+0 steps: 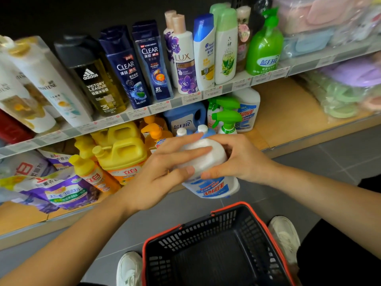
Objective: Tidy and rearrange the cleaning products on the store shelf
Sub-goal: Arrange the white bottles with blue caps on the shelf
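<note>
A white cleaner bottle [208, 159] with a blue and red label is held in front of the bottom shelf, tilted with its top toward the shelf. My left hand [165, 174] wraps its left side and my right hand [237, 159] grips its right side. Just behind it two white-capped blue bottles [203, 131] stand on the lower shelf. Further back are green-trigger spray bottles [226, 118], a blue detergent jug [183, 118] and a matching white bottle [247, 110]. Yellow dish-soap jugs [121, 149] stand to the left.
A black shopping basket with a red rim [208, 246] sits on the grey floor between my white shoes. The upper shelf [185, 98] carries shampoo and body-wash bottles. Purple refill pouches [61, 193] lie at the lower left. Bare wooden shelf board [288, 112] shows at the right.
</note>
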Demonstrator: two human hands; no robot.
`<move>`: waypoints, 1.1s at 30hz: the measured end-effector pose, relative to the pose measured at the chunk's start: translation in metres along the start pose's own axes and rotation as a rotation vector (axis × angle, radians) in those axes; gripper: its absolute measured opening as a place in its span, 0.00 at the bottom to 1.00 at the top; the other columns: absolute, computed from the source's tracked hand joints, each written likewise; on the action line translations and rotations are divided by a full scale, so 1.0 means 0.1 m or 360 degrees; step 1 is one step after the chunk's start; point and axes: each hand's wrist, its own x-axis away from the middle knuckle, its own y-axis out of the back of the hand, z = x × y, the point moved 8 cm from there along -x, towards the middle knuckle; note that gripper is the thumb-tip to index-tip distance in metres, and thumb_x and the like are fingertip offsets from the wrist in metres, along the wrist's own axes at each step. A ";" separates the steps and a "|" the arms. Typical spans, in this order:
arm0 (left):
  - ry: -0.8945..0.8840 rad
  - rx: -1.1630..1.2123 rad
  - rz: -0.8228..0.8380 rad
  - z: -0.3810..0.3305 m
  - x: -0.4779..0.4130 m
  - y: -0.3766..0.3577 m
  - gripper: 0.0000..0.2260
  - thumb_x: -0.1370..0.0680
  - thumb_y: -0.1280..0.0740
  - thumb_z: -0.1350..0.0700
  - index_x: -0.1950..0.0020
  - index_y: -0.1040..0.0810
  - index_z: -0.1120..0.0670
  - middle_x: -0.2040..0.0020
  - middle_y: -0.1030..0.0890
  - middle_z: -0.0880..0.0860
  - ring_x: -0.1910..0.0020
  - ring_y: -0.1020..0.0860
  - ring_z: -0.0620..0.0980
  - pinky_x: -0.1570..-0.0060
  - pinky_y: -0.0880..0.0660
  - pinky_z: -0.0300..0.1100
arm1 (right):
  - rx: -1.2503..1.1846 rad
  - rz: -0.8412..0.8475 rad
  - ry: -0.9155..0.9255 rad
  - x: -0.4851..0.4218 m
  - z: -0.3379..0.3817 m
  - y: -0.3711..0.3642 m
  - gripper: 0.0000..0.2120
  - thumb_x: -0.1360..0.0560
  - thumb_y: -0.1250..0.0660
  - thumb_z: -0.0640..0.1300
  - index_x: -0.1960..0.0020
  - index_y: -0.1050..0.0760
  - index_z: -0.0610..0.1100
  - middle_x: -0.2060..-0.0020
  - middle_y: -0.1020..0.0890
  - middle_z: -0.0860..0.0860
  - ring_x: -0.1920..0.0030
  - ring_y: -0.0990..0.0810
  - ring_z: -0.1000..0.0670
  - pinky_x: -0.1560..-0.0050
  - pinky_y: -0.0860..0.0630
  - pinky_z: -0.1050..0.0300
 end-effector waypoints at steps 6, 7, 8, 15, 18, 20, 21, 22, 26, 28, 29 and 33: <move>-0.0124 -0.0031 0.0057 -0.14 -0.09 -0.06 0.21 0.20 0.42 0.52 0.30 0.23 0.54 0.25 0.28 0.48 0.24 0.35 0.51 0.25 0.40 0.49 | -0.0119 0.0176 -0.0102 -0.06 -0.04 -0.06 0.21 0.38 0.17 0.41 0.47 0.18 0.49 0.52 0.13 0.49 0.50 0.14 0.48 0.53 0.18 0.55; -0.0132 -0.0024 0.0072 -0.15 -0.11 -0.08 0.21 0.21 0.42 0.51 0.31 0.22 0.54 0.26 0.27 0.48 0.25 0.34 0.51 0.26 0.39 0.48 | -0.0115 0.0188 -0.0122 -0.06 -0.06 -0.07 0.22 0.38 0.17 0.42 0.46 0.18 0.48 0.51 0.13 0.49 0.49 0.14 0.47 0.51 0.17 0.51; -0.0134 -0.0010 0.0076 -0.16 -0.11 -0.09 0.20 0.21 0.41 0.51 0.31 0.21 0.55 0.28 0.25 0.48 0.26 0.33 0.51 0.26 0.38 0.47 | -0.0101 0.0198 -0.0134 -0.07 -0.08 -0.07 0.23 0.39 0.16 0.43 0.45 0.18 0.48 0.51 0.13 0.48 0.48 0.14 0.46 0.49 0.17 0.49; -0.0017 0.0178 -0.0305 -0.02 -0.09 0.05 0.07 0.23 0.27 0.54 0.49 0.13 0.55 0.42 0.16 0.48 0.39 0.20 0.51 0.39 0.24 0.49 | -0.0144 0.0204 -0.0234 -0.06 -0.13 -0.05 0.21 0.39 0.17 0.42 0.48 0.17 0.47 0.53 0.14 0.47 0.50 0.14 0.46 0.50 0.17 0.47; 0.0015 0.0161 -0.0448 0.09 -0.04 0.16 0.05 0.26 0.25 0.57 0.51 0.13 0.56 0.45 0.16 0.52 0.43 0.18 0.50 0.43 0.22 0.46 | -0.0195 0.0150 -0.0266 -0.07 -0.13 0.03 0.25 0.40 0.17 0.41 0.44 0.17 0.44 0.52 0.13 0.47 0.50 0.14 0.47 0.51 0.18 0.50; 0.0071 0.0217 -0.0499 0.18 -0.02 0.21 0.06 0.27 0.26 0.57 0.51 0.14 0.55 0.46 0.16 0.53 0.44 0.19 0.50 0.46 0.22 0.41 | -0.0204 0.0128 -0.0261 -0.07 -0.12 0.09 0.26 0.39 0.17 0.37 0.42 0.18 0.42 0.50 0.13 0.47 0.48 0.14 0.47 0.51 0.18 0.51; 0.0117 0.0250 -0.0521 0.23 -0.01 0.24 0.07 0.27 0.26 0.57 0.51 0.14 0.55 0.46 0.16 0.53 0.44 0.19 0.50 0.48 0.22 0.39 | -0.0195 0.0112 -0.0252 -0.07 -0.11 0.11 0.26 0.39 0.17 0.36 0.41 0.18 0.43 0.50 0.13 0.47 0.48 0.14 0.46 0.50 0.17 0.50; 0.0176 0.0305 -0.0534 0.29 -0.01 0.25 0.08 0.28 0.26 0.56 0.50 0.14 0.56 0.47 0.16 0.53 0.45 0.19 0.50 0.50 0.22 0.39 | -0.0178 0.0099 -0.0240 -0.07 -0.10 0.13 0.27 0.38 0.17 0.36 0.41 0.18 0.43 0.49 0.14 0.47 0.47 0.15 0.46 0.50 0.17 0.48; 0.0383 0.0605 -0.0589 0.48 0.00 0.20 0.10 0.25 0.28 0.58 0.44 0.16 0.54 0.49 0.17 0.52 0.51 0.20 0.47 0.58 0.21 0.36 | -0.0145 0.0063 -0.0225 -0.06 -0.10 0.15 0.27 0.39 0.17 0.39 0.41 0.18 0.45 0.49 0.13 0.48 0.47 0.14 0.47 0.51 0.17 0.50; 0.0304 0.0453 -0.0543 0.44 -0.03 0.15 0.09 0.21 0.30 0.60 0.41 0.17 0.53 0.45 0.19 0.54 0.46 0.21 0.47 0.52 0.22 0.38 | -0.0143 0.0045 -0.0231 -0.05 -0.12 0.12 0.27 0.39 0.17 0.39 0.41 0.18 0.44 0.50 0.13 0.48 0.48 0.14 0.48 0.52 0.17 0.53; 0.0237 0.0355 -0.0456 0.40 -0.04 0.09 0.11 0.20 0.32 0.59 0.39 0.18 0.53 0.41 0.20 0.54 0.41 0.22 0.47 0.45 0.23 0.41 | -0.0129 0.0041 -0.0230 -0.04 -0.13 0.11 0.27 0.39 0.17 0.39 0.42 0.18 0.43 0.50 0.13 0.48 0.49 0.14 0.48 0.53 0.17 0.53; 0.0156 0.0301 -0.0163 0.36 -0.04 -0.13 0.15 0.18 0.36 0.55 0.32 0.20 0.51 0.27 0.28 0.48 0.26 0.31 0.48 0.31 0.28 0.53 | -0.0111 0.0003 -0.0240 -0.03 -0.18 0.11 0.26 0.38 0.16 0.41 0.41 0.18 0.45 0.51 0.13 0.49 0.49 0.14 0.48 0.51 0.17 0.52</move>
